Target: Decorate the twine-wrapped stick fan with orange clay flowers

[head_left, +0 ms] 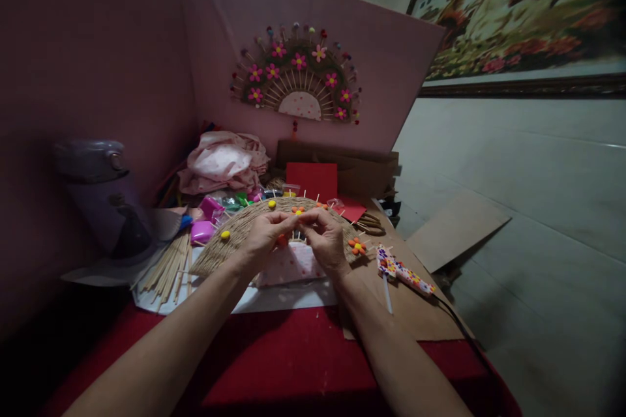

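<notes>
My left hand (270,232) and my right hand (321,234) meet fingertip to fingertip over the middle of a twine-wrapped fan (239,225). Both are closed in a pinch; whatever lies between the fingers is too small or hidden to name. The fan carries an orange flower with a yellow centre (357,246) at its right end. Yellow clay dots (272,204) sit on its left half, and more orange pieces show partly behind my fingers. Thin sticks poke out along its upper edge. Below my hands is the fan's pale spotted fabric base (288,267).
A flower-patterned glue gun (403,273) with a black cord lies on cardboard (420,319) at right. Wooden sticks (169,267), pink clay packs (201,232) and a tumbler (105,202) are at left. Crumpled fabric (225,163) lies behind. A decorated fan (298,78) hangs on the pink panel.
</notes>
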The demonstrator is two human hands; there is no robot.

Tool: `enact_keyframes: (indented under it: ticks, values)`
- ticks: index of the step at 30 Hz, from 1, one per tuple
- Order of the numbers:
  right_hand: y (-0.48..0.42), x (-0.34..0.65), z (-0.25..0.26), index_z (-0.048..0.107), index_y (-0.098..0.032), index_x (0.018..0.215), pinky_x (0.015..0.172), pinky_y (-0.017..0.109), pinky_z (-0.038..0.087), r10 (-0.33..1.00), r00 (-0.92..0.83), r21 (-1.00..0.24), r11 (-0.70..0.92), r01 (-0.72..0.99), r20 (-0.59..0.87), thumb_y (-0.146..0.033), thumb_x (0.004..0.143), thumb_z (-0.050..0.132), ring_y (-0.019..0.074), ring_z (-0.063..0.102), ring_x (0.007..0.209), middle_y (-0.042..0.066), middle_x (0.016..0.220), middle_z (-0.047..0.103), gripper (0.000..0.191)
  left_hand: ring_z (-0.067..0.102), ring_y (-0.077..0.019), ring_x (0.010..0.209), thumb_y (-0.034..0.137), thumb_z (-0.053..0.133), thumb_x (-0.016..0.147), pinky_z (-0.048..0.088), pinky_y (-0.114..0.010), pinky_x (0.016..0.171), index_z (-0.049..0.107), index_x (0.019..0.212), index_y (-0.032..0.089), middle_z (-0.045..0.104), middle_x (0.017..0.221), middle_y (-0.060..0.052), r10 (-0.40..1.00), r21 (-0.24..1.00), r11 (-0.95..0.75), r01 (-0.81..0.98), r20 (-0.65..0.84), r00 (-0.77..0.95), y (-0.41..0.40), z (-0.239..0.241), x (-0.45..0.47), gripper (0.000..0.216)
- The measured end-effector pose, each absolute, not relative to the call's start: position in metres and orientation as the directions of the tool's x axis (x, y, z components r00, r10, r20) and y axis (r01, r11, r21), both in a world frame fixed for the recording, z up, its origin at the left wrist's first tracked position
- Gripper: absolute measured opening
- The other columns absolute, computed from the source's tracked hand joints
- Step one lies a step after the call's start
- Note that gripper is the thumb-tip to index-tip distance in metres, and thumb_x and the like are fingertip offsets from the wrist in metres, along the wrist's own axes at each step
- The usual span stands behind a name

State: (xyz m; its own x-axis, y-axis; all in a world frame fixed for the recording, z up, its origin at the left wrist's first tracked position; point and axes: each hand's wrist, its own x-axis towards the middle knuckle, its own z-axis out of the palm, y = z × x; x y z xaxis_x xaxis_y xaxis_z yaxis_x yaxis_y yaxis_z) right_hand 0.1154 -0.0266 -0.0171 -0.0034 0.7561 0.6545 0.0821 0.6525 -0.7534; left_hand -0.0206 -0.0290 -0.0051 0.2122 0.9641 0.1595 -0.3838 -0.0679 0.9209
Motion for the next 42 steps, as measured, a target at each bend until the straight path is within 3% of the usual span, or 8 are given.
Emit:
enact_keyframes:
  ticks: [4, 9, 14, 22, 37, 42]
  values:
    - [-0.0272, 0.1162, -0.0186, 0.065, -0.021, 0.082, 0.061, 0.026, 0.045, 0.756, -0.052, -0.743, 0.652, 0.154, 0.653, -0.026, 0.076, 0.066, 0.0143, 0.055, 0.073, 0.001, 0.078, 0.059, 0.008, 0.037, -0.0035, 0.044, 0.035, 0.078, 0.059, 0.022, -0.017, 0.039, 0.061, 0.062, 0.011, 0.048, 0.053, 0.002, 0.970, 0.923, -0.071, -0.379, 0.152, 0.187, -0.0300, -0.0033, -0.0212, 0.030]
    - [-0.0255, 0.1168, -0.0211, 0.064, -0.021, 0.080, 0.061, 0.026, 0.045, 0.733, -0.035, -0.719, 0.675, 0.163, 0.680, -0.028, 0.080, 0.063, 0.0154, 0.056, 0.076, 0.002, 0.080, 0.060, 0.007, 0.039, -0.0042, 0.044, 0.042, 0.073, 0.065, 0.023, -0.018, 0.040, 0.060, 0.061, 0.011, 0.050, 0.053, 0.001, 0.966, 0.918, -0.036, -0.396, 0.134, 0.223, -0.0302, -0.0042, -0.0220, 0.034]
    - [-0.0251, 0.1162, -0.0224, 0.063, -0.021, 0.078, 0.059, 0.025, 0.045, 0.737, -0.045, -0.725, 0.672, 0.150, 0.674, -0.027, 0.077, 0.065, 0.0150, 0.056, 0.074, 0.001, 0.078, 0.058, 0.006, 0.041, -0.0043, 0.046, 0.030, 0.077, 0.061, 0.027, -0.018, 0.044, 0.058, 0.059, 0.012, 0.049, 0.052, 0.002, 0.959, 0.905, 0.008, -0.426, 0.114, 0.261, -0.0251, -0.0103, -0.0235, 0.027]
    - [-0.0251, 0.1168, -0.0215, 0.062, -0.021, 0.078, 0.059, 0.025, 0.046, 0.750, -0.042, -0.739, 0.658, 0.142, 0.660, -0.026, 0.076, 0.065, 0.0151, 0.056, 0.076, 0.002, 0.080, 0.059, 0.006, 0.044, -0.0062, 0.048, 0.029, 0.078, 0.058, 0.027, -0.019, 0.044, 0.055, 0.052, 0.012, 0.050, 0.050, 0.001, 0.953, 0.901, 0.054, -0.431, 0.082, 0.291, -0.0279, -0.0064, -0.0244, 0.029]
    - [-0.0255, 0.1181, -0.0194, 0.062, -0.020, 0.078, 0.065, 0.027, 0.046, 0.749, -0.017, -0.737, 0.655, 0.167, 0.662, -0.029, 0.079, 0.063, 0.0149, 0.056, 0.074, 0.002, 0.078, 0.060, 0.009, 0.042, -0.0059, 0.049, 0.034, 0.072, 0.068, 0.026, -0.019, 0.044, 0.064, 0.068, 0.010, 0.052, 0.057, -0.001, 0.951, 0.890, 0.010, -0.456, 0.132, 0.279, -0.0282, -0.0052, -0.0236, 0.025]
    - [-0.0264, 0.1174, -0.0196, 0.062, -0.021, 0.080, 0.062, 0.026, 0.045, 0.750, -0.039, -0.734, 0.655, 0.179, 0.660, -0.028, 0.078, 0.064, 0.0149, 0.055, 0.072, 0.001, 0.076, 0.060, 0.007, 0.043, -0.0055, 0.049, 0.029, 0.076, 0.063, 0.026, -0.018, 0.044, 0.063, 0.065, 0.010, 0.052, 0.056, 0.000, 0.947, 0.906, 0.019, -0.423, 0.119, 0.297, -0.0269, -0.0074, -0.0241, 0.023]
